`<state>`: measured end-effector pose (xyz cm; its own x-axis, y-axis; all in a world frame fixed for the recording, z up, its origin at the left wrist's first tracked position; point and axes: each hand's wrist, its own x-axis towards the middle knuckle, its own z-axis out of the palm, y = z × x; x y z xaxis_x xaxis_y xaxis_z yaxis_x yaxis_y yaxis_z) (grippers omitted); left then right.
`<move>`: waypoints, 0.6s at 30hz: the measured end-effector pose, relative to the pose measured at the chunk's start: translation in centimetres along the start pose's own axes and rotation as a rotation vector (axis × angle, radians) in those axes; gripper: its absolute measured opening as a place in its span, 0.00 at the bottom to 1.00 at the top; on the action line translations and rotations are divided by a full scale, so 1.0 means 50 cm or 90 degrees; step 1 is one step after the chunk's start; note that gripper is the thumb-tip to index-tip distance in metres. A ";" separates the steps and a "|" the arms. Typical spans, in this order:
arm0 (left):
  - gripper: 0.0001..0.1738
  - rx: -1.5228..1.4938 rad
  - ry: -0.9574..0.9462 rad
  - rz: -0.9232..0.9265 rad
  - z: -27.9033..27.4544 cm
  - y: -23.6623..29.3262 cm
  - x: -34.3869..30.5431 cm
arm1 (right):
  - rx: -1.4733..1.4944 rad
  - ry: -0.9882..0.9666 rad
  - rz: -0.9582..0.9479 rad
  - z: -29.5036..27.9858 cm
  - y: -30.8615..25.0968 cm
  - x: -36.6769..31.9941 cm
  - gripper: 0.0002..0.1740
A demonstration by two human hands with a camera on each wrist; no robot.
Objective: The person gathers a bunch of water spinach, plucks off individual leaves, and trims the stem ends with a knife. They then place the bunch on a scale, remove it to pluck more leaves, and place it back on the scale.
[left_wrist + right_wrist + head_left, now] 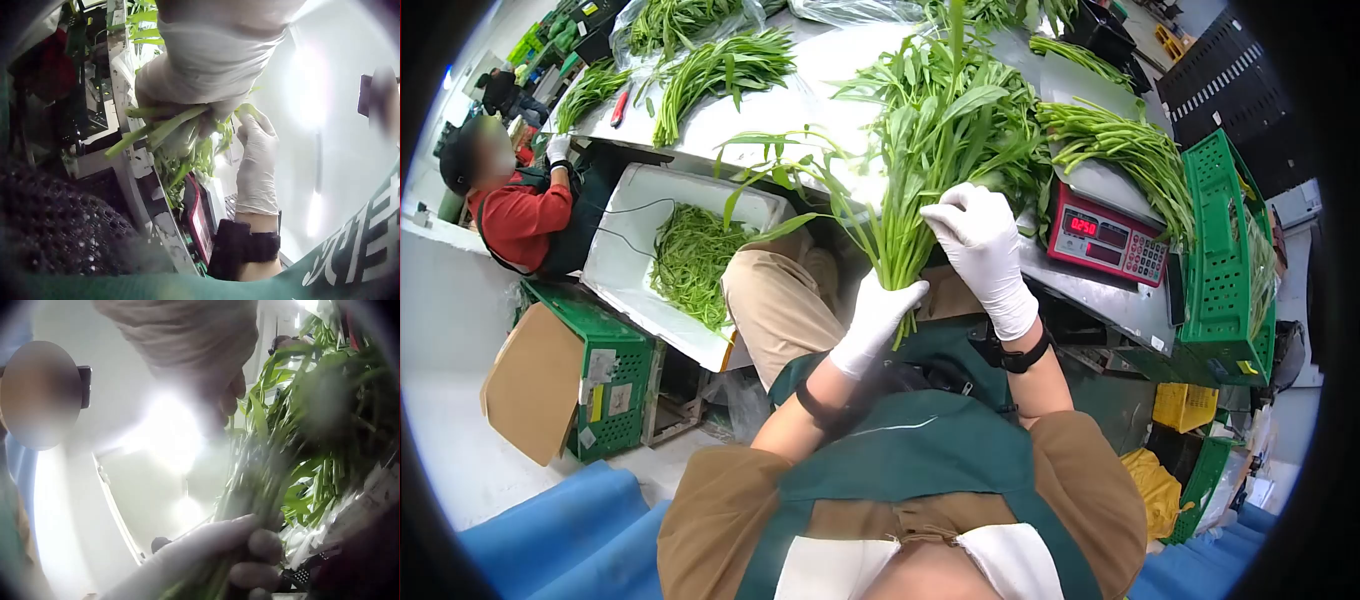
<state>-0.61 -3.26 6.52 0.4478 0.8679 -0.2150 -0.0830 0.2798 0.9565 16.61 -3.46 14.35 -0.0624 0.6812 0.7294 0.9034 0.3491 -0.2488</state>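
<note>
My gloved left hand (875,320) grips a bunch of water spinach (905,240) low on its stems, leaves pointing away from me. Short cut stem ends (175,125) stick out below that fist in the left wrist view. Beside the bunch, my gloved right hand (982,245) has its thumb and fingers pinched together on a green leaf (249,110). Behind the bunch lies a leafy pile of water spinach (970,110) on the metal table (825,110). To the right, a red scale (1100,245) reading 0.250 carries more water spinach (1110,140).
A white foam box (615,230) at left holds loose trimmings (700,255). Further bunches (725,75) and a red-handled tool (620,108) lie at the table's far left. A green crate (1230,290) stands right of the scale. Another person (530,215) works at left.
</note>
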 end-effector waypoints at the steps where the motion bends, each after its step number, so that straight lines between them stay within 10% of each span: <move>1: 0.15 -0.010 -0.005 -0.007 -0.001 0.002 -0.002 | 0.007 0.036 0.000 -0.002 -0.003 -0.005 0.12; 6: 0.14 -0.036 -0.005 -0.005 -0.001 0.010 0.002 | 0.428 -0.015 0.228 -0.015 -0.049 -0.039 0.09; 18: 0.23 -0.022 -0.047 -0.016 -0.008 0.010 0.000 | 0.497 -0.171 0.341 -0.025 -0.042 -0.046 0.13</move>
<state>-1.01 -2.93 6.90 0.5145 0.8280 -0.2229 -0.1011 0.3167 0.9431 15.36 -6.54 14.00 0.0915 0.9632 0.2527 0.3120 0.2133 -0.9258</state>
